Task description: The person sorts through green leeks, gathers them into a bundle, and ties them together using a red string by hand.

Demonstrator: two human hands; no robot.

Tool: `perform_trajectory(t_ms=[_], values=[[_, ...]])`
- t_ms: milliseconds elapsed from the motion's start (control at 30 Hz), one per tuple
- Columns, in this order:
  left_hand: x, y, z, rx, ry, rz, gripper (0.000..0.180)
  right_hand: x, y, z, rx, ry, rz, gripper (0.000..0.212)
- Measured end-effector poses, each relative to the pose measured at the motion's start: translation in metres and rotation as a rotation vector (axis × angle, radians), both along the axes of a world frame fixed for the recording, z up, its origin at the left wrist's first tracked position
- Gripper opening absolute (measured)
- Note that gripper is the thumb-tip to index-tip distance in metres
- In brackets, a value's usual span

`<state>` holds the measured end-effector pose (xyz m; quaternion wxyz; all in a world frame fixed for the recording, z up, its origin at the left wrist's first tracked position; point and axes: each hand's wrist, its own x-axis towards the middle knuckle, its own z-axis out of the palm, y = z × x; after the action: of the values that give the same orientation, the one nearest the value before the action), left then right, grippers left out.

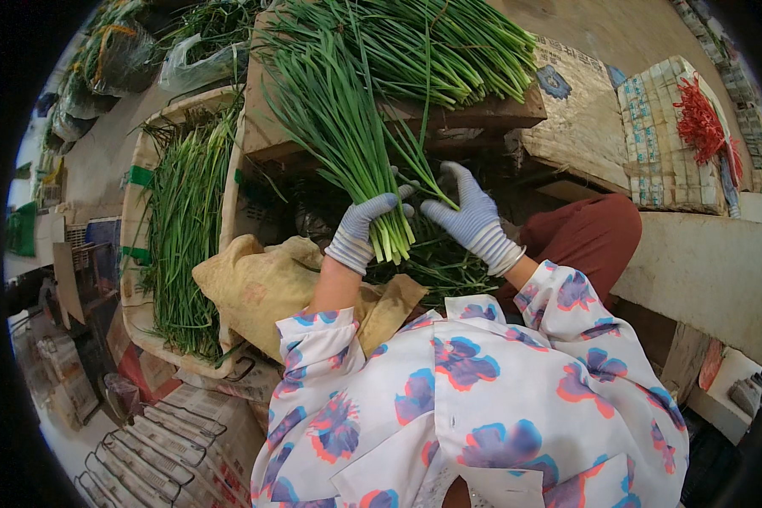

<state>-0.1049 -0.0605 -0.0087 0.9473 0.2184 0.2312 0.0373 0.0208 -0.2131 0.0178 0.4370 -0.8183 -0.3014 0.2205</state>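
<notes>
- We take the wooden bench (pixel 521 108) as landmark; a heap of green stalks (pixel 449 51) lies on top of it.
- Left hand (pixel 364 222), in a striped glove, is at the near side of the bench; we see it closed around the pale lower ends of a thick bundle (pixel 334 127).
- The bundle slants from that grip up across the bench's near edge, leaves away from us.
- Right hand (pixel 470 213), gloved alike, is also nearside of the bench, part-curled, a thin sprig (pixel 412 157) held between thumb and fingers; we cannot tell how firmly.
- Loose greens (pixel 453 267) lie lower than the bench, beneath the hands.
- Left of the bench we note a pale crate (pixel 132 216) of long greens (pixel 186 237).
- Right of the bench, red strips (pixel 701 123) top a woven block (pixel 656 140).
</notes>
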Motion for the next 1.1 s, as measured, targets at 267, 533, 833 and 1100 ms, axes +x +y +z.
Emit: perform_trajectory(t_ms=[267,533,833,1100], values=[[0.005,-0.004,0.023,-0.078,-0.197,0.060,0.058,0.026,0.014,0.026,0.028,-0.621,0.135,0.021],[-0.002,-0.028,0.017,-0.174,-0.185,0.255,0.050,0.009,0.019,0.036,0.331,0.029,-0.063,0.016],[0.000,-0.021,0.024,-0.272,-0.251,0.251,0.054,-0.029,0.011,0.030,0.493,-0.223,0.204,0.018],[0.014,-0.015,0.040,-0.207,-0.226,0.090,0.058,0.002,-0.058,0.043,0.228,-0.430,0.755,0.014]])
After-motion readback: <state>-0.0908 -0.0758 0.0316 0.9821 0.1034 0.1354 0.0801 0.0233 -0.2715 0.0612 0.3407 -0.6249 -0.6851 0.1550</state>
